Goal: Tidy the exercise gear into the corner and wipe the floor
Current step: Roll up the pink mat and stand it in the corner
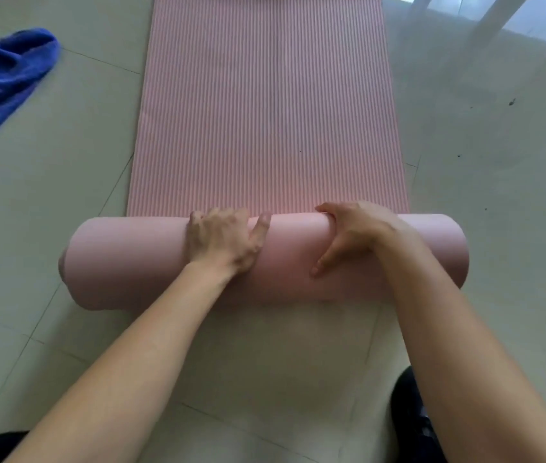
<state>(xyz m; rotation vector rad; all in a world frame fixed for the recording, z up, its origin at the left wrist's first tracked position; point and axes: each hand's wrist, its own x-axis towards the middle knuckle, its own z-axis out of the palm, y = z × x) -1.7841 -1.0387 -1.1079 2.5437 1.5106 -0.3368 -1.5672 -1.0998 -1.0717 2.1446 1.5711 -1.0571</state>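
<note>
Pale glossy tile floor, dark grout lines; white legs, perhaps a chair's, standing top right in glare.

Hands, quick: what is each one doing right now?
Left hand: grips the rolled part of the pink mat.
Right hand: grips the same roll.
</note>
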